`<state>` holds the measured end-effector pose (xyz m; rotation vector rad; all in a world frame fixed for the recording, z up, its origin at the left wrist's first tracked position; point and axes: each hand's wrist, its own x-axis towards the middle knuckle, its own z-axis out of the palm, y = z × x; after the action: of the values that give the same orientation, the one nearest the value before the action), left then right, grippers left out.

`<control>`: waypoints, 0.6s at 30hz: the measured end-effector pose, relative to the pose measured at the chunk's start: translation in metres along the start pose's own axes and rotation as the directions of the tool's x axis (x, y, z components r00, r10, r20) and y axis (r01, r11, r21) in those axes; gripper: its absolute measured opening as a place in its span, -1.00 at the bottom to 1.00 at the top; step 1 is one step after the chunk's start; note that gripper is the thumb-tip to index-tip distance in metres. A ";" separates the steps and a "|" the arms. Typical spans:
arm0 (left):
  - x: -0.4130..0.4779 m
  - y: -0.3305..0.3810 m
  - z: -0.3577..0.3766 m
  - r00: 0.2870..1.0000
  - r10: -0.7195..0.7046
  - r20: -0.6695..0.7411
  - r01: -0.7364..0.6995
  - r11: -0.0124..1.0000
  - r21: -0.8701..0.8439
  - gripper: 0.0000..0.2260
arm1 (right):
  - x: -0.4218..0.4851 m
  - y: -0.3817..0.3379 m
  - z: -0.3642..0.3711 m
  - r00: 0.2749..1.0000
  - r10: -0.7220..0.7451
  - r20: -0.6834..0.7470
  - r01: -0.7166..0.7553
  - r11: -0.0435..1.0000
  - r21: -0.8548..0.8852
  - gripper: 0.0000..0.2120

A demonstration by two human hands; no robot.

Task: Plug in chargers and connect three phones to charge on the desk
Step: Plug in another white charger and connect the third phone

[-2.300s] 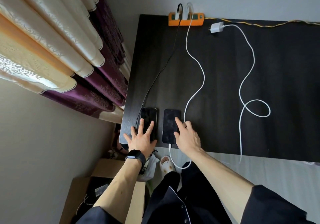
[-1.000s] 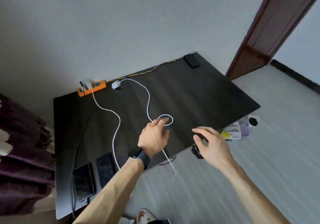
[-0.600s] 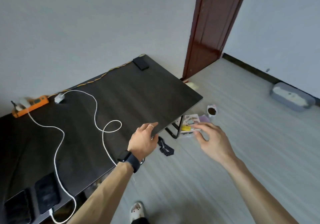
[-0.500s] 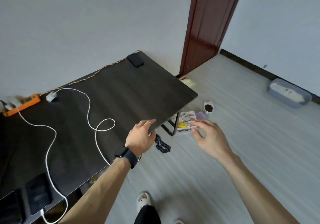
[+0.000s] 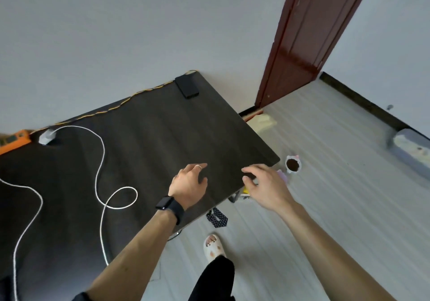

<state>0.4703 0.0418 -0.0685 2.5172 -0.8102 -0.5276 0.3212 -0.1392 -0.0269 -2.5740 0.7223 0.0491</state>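
Left fingers (image 5: pixel 196 167): loose, a bit curled, holding nothing, over the table (image 5: pixel 162 137) near its front edge.
Right fingers (image 5: pixel 253 170): spread loose, holding nothing, over the table's near corner.
Black phone (image 5: pixel 186 87): flat at the far corner, well apart from my hands.
White charger (image 5: pixel 46 136): lying just beside the orange power strip (image 5: pixel 14 141).
White cable (image 5: pixel 121 197): loops across the table.

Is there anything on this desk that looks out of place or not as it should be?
Yes. The white charger lies loose on the desk beside the orange power strip, apparently not plugged in, and its cable curls in a loop across it.
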 end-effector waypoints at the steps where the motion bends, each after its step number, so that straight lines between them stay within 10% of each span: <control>1: 0.018 0.000 -0.002 1.000 -0.014 0.007 0.014 1.000 -0.004 -0.56 | 0.019 0.001 -0.002 1.000 0.006 0.028 -0.006 1.000 -0.005 -0.68; 18: 0.265 -0.046 -0.020 0.963 -0.270 0.020 0.268 0.961 0.064 -0.49 | 0.335 0.029 0.062 0.937 -0.023 0.349 0.077 0.987 -0.141 -0.42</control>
<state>0.7009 -0.0827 -0.1334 2.6996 -0.5009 -0.6363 0.6005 -0.2956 -0.1470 -2.6239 0.5355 0.5489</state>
